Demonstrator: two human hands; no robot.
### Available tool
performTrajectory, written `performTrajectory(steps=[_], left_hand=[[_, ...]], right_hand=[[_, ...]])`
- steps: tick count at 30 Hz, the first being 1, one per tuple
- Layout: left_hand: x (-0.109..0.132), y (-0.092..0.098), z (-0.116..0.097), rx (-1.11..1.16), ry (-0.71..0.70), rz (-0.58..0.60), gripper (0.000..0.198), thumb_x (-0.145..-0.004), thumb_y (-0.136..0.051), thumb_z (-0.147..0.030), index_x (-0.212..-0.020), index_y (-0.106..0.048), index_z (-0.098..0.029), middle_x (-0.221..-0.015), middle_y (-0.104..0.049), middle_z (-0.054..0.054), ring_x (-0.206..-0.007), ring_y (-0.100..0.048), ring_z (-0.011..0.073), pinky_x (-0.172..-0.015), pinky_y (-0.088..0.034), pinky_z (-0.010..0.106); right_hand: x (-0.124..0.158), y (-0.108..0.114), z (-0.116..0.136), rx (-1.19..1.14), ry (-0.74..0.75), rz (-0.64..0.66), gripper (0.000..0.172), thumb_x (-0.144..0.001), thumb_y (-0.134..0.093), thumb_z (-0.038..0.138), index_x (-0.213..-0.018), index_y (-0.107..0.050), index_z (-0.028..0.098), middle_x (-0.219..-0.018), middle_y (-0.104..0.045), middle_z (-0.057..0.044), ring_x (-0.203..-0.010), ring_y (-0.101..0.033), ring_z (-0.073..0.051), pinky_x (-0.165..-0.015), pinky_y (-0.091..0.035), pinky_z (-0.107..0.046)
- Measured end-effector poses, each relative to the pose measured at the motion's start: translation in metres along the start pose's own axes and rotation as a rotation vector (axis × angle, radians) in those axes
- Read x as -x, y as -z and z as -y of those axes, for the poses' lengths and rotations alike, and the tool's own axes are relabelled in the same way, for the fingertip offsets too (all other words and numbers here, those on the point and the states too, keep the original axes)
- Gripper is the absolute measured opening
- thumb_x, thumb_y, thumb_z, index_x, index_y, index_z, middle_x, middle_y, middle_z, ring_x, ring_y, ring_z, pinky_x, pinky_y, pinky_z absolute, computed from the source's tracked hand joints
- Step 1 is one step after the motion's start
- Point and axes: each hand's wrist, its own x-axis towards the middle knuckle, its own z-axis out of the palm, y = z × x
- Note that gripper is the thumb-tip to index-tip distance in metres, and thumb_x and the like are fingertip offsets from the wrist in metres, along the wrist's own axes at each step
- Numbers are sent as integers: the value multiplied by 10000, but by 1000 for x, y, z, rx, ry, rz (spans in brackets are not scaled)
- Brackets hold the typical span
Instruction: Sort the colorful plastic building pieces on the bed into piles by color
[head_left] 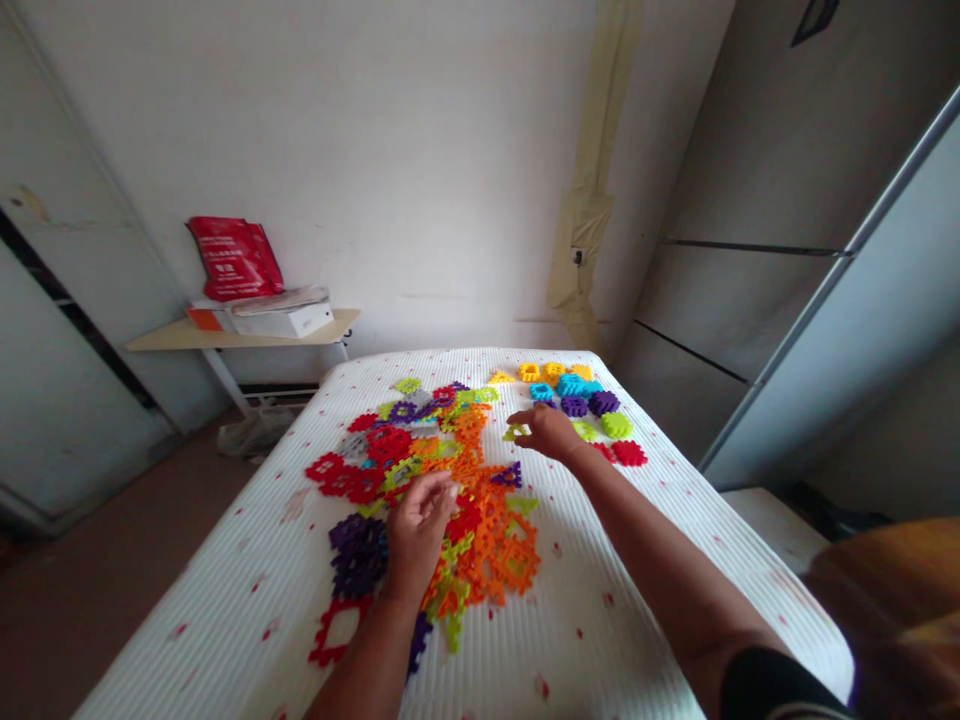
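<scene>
My left hand (418, 522) hovers over a spread heap of interlocking plastic pieces, its fingers loosely curled and nothing visible in them. Beneath and around it lie orange pieces (491, 540), red pieces (341, 478) and purple pieces (358, 556). To the right of the heap, my right hand (546, 432) reaches forward over the table with its fingers closed at a small lime-green triangle piece (514, 433). A purple triangle piece (508, 475) lies nearer to me. Past the right hand are assembled blocks: yellow (529, 372), blue (570, 385), purple (603, 402), green (616, 425) and red (628, 453).
The table has a white ribbed cover (247, 590) with small red marks. At the back left, a side table (172, 336) bears a white box (292, 318) and a red bag (232, 258). A grey cabinet (720, 300) stands close on the right.
</scene>
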Motion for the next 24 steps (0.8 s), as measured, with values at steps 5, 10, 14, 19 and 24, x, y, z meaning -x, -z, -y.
performTrajectory(steps=[5, 10, 14, 19, 24], left_hand=[[-1, 0, 0, -41, -14, -4, 293, -694, -643, -390, -885, -638, -168, -703, -650, 3, -567, -590, 124, -529, -476, 221], [-1, 1, 0, -61, -22, 0, 263, -700, -640, -375, -859, -643, -166, -648, -632, -9, -563, -584, 120, -533, -474, 215], [-2, 1, 2, -55, -28, 7, 257, -701, -640, -371, -859, -643, -167, -658, -634, -10, -560, -583, 116, -533, -476, 215], [-1, 1, 2, -47, -30, 4, 254, -695, -644, -367, -853, -645, -168, -653, -631, -10, -553, -581, 119, -532, -476, 220], [1, 0, -5, -62, -5, -11, 248, -692, -642, -367, -838, -645, -166, -615, -621, -14, -537, -569, 118, -527, -467, 219]], right_hand=[[-16, -18, -22, 59, 28, 107, 404, -762, -639, 340, -1161, -617, 283, -976, -682, -48, -882, -617, -189, -735, -429, -251], [-17, -29, -24, 87, 19, 125, 411, -760, -637, 317, -1168, -616, 276, -1006, -672, -73, -896, -617, -204, -734, -429, -259], [-17, -31, -24, 107, -1, 126, 412, -782, -608, 303, -1193, -599, 270, -1062, -657, -86, -950, -601, -209, -769, -423, -268], [-17, -34, -22, 122, -28, 141, 411, -787, -607, 331, -1192, -603, 259, -1046, -665, -95, -977, -591, -228, -792, -412, -289], [-14, -36, -21, 126, -47, 141, 396, -808, -579, 353, -1188, -609, 245, -1054, -661, -111, -970, -592, -243, -795, -409, -308]])
